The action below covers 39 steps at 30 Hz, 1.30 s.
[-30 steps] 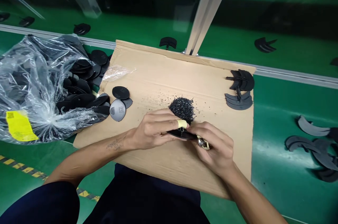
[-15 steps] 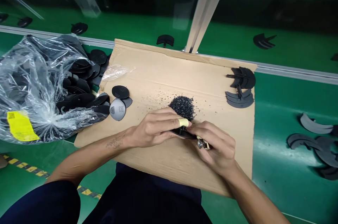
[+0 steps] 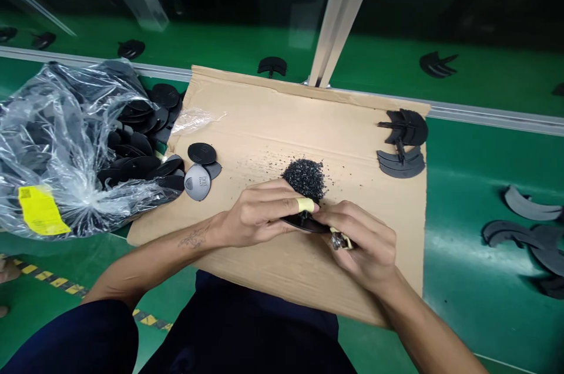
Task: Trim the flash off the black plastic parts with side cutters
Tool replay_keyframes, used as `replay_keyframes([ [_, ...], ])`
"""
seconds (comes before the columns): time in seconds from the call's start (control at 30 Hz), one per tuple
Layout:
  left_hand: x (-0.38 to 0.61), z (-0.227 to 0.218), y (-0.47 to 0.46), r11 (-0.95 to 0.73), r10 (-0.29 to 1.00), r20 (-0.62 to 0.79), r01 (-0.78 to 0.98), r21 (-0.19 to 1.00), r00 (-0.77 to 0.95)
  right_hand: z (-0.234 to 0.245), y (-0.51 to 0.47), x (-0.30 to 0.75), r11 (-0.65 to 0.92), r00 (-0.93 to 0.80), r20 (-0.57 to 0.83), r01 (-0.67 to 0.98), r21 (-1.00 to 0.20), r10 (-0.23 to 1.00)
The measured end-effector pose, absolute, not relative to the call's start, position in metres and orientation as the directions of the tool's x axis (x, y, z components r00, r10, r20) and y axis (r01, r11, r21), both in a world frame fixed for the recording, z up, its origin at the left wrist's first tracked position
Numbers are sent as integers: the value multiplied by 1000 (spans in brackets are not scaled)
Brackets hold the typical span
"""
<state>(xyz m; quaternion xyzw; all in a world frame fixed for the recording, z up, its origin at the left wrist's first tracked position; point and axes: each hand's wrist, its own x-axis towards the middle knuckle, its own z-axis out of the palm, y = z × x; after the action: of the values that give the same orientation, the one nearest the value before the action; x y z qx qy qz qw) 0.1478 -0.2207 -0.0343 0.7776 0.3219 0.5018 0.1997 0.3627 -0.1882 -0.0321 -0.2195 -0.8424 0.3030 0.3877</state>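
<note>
My left hand point(image 3: 264, 209) pinches a black plastic part point(image 3: 302, 223) with a rounded edge, held low over the cardboard sheet point(image 3: 264, 107). Pale yellow tape covers one of its fingertips. Against the part's right side, my right hand point(image 3: 368, 242) is closed around a small metal tool point(image 3: 339, 240) with something pale yellow on it; its working end is hidden by the fingers. Just beyond both hands lies a heap of black plastic bits point(image 3: 304, 177), with loose specks scattered around it. Left of the heap are a black oval disc point(image 3: 201, 153) and a grey oval disc point(image 3: 197, 182).
A clear plastic bag point(image 3: 66, 145) of black discs stands at the left. Curved black parts point(image 3: 403, 142) lie at the cardboard's right edge, and more curved pieces point(image 3: 529, 239) rest on the green surface. A metal frame post point(image 3: 343, 16) rises behind, beside reflective panels.
The view shifts slightly. Both hands stay together at the black plastic part with nearly the same grip; nothing has been let go or picked up.
</note>
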Motion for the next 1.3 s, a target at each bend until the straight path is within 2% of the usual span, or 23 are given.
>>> replay_keyframes([
  [0.1, 147, -35, -218, -712, 700, 629, 265, 651, 337, -34, -188, 363, 735, -609, 526, 142, -664, 593],
  [0.27, 148, -34, -217, -671, 741, 618, 255, 696, 263, -36, -187, 363, 758, -606, 553, 135, -638, 572],
  [0.47, 148, -33, -219, -661, 750, 608, 253, 707, 259, -39, -189, 362, 748, -579, 562, 133, -650, 591],
  [0.7, 151, -36, -224, -515, 856, 474, 265, 815, 208, -34, -194, 358, 640, -531, 479, 165, -751, 699],
  [0.87, 155, -39, -227, -395, 917, 390, 316, 863, 80, -28, -194, 352, 433, -481, 271, 266, -861, 834],
  [0.97, 156, -38, -227, -331, 942, 330, 335, 882, 60, -27, -196, 351, 338, -444, 186, 290, -895, 876],
  [1.13, 157, -37, -227, -308, 949, 309, 360, 880, 56, -28, -196, 352, 284, -428, 154, 258, -923, 890],
  [1.3, 156, -39, -228, -373, 926, 367, 374, 849, 90, -30, -195, 352, 365, -451, 217, 272, -890, 866],
])
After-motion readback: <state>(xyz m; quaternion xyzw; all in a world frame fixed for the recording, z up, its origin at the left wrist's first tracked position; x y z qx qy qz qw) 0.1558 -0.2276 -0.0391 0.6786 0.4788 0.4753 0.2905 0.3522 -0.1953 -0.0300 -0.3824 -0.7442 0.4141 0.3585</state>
